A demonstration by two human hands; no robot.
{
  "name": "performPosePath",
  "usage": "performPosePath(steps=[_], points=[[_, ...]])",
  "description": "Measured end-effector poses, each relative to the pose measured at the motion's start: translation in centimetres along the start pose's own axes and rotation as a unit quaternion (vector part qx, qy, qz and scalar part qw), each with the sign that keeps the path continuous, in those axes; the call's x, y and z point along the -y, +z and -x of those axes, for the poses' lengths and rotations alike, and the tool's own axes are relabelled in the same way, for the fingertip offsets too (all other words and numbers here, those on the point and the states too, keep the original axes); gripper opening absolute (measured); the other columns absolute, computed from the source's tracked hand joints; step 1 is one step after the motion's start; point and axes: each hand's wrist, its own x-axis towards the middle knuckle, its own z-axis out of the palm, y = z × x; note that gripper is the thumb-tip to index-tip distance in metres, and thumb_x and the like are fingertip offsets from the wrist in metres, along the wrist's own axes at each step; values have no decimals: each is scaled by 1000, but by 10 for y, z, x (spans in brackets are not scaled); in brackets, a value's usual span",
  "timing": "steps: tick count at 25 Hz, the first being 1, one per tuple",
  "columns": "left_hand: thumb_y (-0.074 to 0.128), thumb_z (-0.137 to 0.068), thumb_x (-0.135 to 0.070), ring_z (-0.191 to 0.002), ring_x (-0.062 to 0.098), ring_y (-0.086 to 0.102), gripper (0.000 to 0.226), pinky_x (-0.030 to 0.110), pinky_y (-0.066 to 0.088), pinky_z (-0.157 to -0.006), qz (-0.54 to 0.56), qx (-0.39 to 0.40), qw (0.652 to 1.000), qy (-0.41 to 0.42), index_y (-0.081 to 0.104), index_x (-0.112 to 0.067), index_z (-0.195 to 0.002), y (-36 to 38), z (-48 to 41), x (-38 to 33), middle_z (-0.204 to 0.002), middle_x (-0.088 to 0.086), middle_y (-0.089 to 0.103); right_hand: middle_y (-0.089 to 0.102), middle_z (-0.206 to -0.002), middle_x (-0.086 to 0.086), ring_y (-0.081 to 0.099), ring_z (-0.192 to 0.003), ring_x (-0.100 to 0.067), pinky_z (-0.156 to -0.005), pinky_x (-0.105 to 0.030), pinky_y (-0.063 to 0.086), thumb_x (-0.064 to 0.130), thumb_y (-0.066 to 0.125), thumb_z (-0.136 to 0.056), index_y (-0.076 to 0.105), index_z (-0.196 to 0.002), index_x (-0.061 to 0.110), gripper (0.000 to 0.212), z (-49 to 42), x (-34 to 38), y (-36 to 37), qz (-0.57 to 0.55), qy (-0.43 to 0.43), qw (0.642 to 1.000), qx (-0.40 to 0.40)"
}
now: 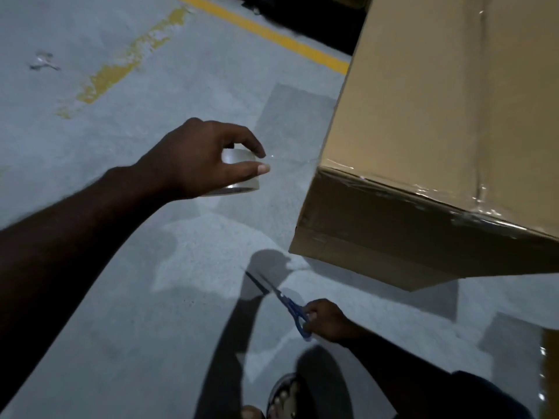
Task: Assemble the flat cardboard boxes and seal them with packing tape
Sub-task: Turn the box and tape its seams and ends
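**Left hand on the tape roll, scissors in the right**

Reaching in from the lower left, the bare forearm nearest us ends in the left hand (193, 155), held above the grey concrete floor (121, 267). Its fingers (251, 143) are curled over a roll of clear packing tape (237, 158), with the thumb laid along the roll's near side. From the roll a faint glint runs toward the box's corner; we cannot tell for sure whether it is a strand of tape.

Lower down, the right hand (328, 322) grips the blue handles of a pair of scissors (290, 306). The blades are parted and point up and to the left, close over the floor.

We see the cardboard box (423, 116) filling the right side of the view, just right of the left hand. It is plain brown, assembled and closed. Clear tape (481, 101) runs along its middle seam and folds over the near edge. More tape lies along that edge, shiny and wrinkled, with some creases at the corner.

Another cardboard surface with glossy tape (550, 373) shows at the lower right edge. A sandalled foot (282, 397) stands at the bottom. Across the floor beyond run a solid yellow line (272, 34) and a worn yellow stripe (121, 68).
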Motion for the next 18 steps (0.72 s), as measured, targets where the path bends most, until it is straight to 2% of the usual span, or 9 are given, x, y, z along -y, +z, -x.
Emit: performPosePath(steps=[2, 4, 5, 7, 10, 13, 16, 18], points=[[60, -80, -73, -89, 5, 57, 40, 34, 50, -79, -32, -4, 999, -15, 69, -43, -105, -4, 3, -8, -87, -18, 64, 68, -78, -12, 65, -73, -19, -73, -38, 56, 12, 82, -68, 70, -79, 3, 19, 26, 13, -20, -165, -46, 985, 3], [61, -81, -71, -89, 9, 59, 38, 35, 50, -78, -50, -16, 998, -30, 69, -44, -104, -8, 6, -15, -87, -16, 63, 70, -83, -12, 69, -78, -20, -76, -31, 58, 3, 83, -77, 69, -87, 1, 17, 55, 36, -41, -260, -85, 962, -4], [62, -82, -70, -90, 10, 60, 35, 34, 49, -77, -57, -21, 997, -38, 69, -43, -104, -9, 8, -18, -87, -15, 62, 70, -85, -12, 70, -80, -20, -78, -30, 58, 2, 81, -80, 68, -90, 2, 16, 70, 48, -50, -272, -107, 956, 8], [62, -83, -69, -91, 12, 61, 34, 33, 47, -74, -72, -24, 996, -48, 69, -43, -103, -14, 12, -26, -87, -16, 60, 71, -87, -14, 71, -82, -24, -83, -34, 59, 7, 82, -80, 68, -91, 4, 18, 98, 65, -62, -256, -140, 956, 40], [60, -81, -71, -92, 12, 59, 36, 34, 47, -75, -80, -28, 994, -69, 69, -43, -102, -19, 18, -34, -89, -16, 60, 75, -92, -12, 73, -90, -25, -89, -38, 59, 17, 88, -75, 69, -94, 1, 31, 125, 78, -71, -152, -166, 973, 50], [61, -81, -71, -90, 7, 52, 37, 32, 43, -74, -76, -28, 993, -81, 70, -42, -102, -20, 24, -41, -93, -15, 60, 72, -93, -19, 73, -90, -29, -89, -42, 59, 26, 87, -76, 67, -96, -3, 41, 144, 94, -74, -139, -191, 970, 50], [63, -82, -68, -90, 6, 49, 35, 31, 41, -76, -69, -37, 993, -89, 71, -41, -102, -20, 26, -47, -92, -15, 58, 67, -97, -27, 70, -90, -36, -89, -48, 55, 61, 80, -71, 66, -99, -3, 71, 155, 113, -78, -153, -214, 965, 16], [63, -82, -68, -90, 6, 49, 34, 32, 41, -76, -69, -42, 993, -90, 71, -41, -101, -22, 26, -48, -92, -15, 56, 70, -100, -21, 72, -92, -31, -96, -50, 55, 66, 68, -77, 66, -106, -1, 73, 157, 123, -85, -166, -211, 963, 10]])
